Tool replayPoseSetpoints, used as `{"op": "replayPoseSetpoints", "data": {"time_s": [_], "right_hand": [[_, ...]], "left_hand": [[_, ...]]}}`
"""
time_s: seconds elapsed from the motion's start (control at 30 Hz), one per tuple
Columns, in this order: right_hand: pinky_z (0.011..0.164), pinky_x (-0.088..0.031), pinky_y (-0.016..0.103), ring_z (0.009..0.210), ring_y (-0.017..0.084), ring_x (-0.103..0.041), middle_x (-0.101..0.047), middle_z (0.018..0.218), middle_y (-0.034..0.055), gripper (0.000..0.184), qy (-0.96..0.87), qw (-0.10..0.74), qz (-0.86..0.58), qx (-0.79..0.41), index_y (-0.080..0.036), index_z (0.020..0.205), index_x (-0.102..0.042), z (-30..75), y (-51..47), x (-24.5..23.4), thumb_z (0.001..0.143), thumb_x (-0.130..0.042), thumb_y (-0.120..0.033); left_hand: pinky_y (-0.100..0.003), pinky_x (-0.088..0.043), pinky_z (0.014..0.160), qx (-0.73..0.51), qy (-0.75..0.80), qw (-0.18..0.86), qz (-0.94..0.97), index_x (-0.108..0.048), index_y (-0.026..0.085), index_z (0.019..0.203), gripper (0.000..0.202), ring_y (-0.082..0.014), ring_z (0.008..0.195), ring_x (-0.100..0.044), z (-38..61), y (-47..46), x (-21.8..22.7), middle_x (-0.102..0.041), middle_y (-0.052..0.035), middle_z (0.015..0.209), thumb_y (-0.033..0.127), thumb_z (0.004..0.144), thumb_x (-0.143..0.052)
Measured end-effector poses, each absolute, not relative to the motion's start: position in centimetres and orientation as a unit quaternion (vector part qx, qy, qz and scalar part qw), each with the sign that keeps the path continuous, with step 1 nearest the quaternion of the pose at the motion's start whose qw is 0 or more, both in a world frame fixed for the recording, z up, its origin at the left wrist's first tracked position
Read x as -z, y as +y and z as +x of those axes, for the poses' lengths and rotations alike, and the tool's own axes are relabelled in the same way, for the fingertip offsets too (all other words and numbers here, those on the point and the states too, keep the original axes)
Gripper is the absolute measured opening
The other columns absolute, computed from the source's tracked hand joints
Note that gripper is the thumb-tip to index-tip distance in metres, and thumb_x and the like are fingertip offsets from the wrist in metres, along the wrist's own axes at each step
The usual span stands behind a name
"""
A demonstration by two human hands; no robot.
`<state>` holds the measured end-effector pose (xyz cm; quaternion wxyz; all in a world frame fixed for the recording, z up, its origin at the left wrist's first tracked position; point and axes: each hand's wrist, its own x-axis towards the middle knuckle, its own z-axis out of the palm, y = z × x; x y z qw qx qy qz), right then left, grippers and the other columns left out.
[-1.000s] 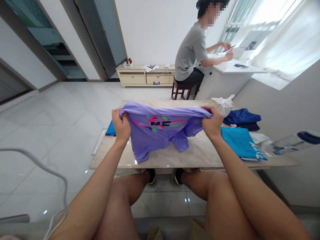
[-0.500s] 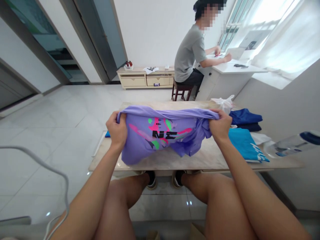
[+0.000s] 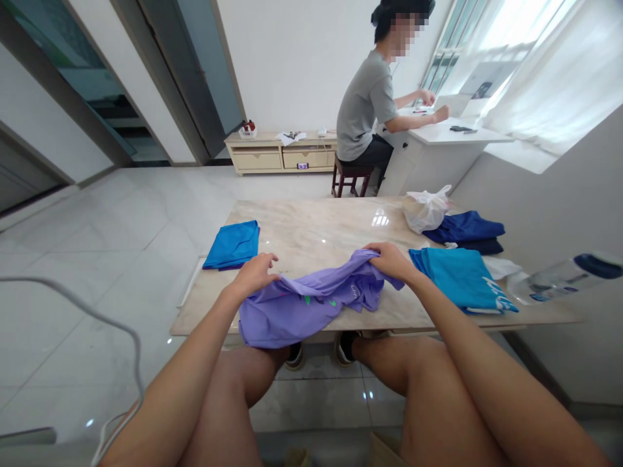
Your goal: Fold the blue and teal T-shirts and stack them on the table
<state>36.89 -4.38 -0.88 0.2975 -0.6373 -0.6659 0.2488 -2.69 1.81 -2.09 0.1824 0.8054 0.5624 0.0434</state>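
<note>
A crumpled purple T-shirt with a bright print, now mostly folded out of sight, lies over the near edge of the marble-look table. Its upper right part is pinched in my right hand, which lifts the cloth a little. At the shirt's left end is my left hand, thumb and fingers apart, the thumb beside the cloth's upper edge. Just beyond that hand sits a folded blue garment. To the right of my right hand rests a folded turquoise garment with white lettering.
A white plastic bag and dark blue folded clothes occupy the table's back right. Near its right end is a clear bottle with a blue cap. A person sits at a white desk beyond. A pale cable curves at left.
Both hands have come down and nearer with the shirt, bringing it onto the table. My left hand has loosened its fingers. The folded blue garment at left has come into fuller view.
</note>
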Motion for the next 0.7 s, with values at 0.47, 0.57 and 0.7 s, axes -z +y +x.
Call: {"op": "replayPoseSetpoints", "data": {"time_s": [0.47, 0.57, 0.7], "right_hand": [[0.073, -0.055, 0.029, 0.081, 0.022, -0.067, -0.074, 0.081, 0.0014, 0.027, -0.657, 0.434, -0.54, -0.296, -0.019, 0.08, -0.077, 31.7, -4.0, -2.2, 0.082, -0.056, -0.035], [0.082, -0.058, 0.033, 0.088, 0.025, -0.07, -0.078, 0.086, 0.0037, 0.028, -0.621, 0.457, -0.604, -0.203, -0.019, 0.087, -0.08, 33.7, -4.1, -1.9, 0.077, -0.055, -0.029], [0.098, -0.057, 0.039, 0.099, 0.029, -0.073, -0.083, 0.1, 0.0086, 0.039, -0.613, 0.419, -0.659, -0.122, -0.017, 0.099, -0.082, 36.2, -6.5, -2.6, 0.073, -0.052, -0.02]], "left_hand": [[-0.034, -0.06, 0.085, -0.057, 0.335, 0.357, 0.87, -0.084, 0.021, 0.105, 0.031, -0.0291, 0.094, -0.078, 5.3, 0.0, 2.2, -0.084, -0.0042, 0.099, 0.045, 0.089, -0.072], [-0.033, -0.058, 0.082, 0.05, 0.426, 0.268, 0.863, -0.086, 0.022, 0.103, 0.03, -0.0301, 0.092, -0.079, 2.6, 0.1, 2.6, -0.085, -0.0077, 0.098, 0.039, 0.083, -0.072], [-0.032, -0.057, 0.079, 0.13, 0.534, 0.164, 0.819, -0.087, 0.019, 0.097, 0.029, -0.0325, 0.093, -0.079, -1.4, -2.1, 1.8, -0.085, -0.0156, 0.102, 0.039, 0.079, -0.074]]}}
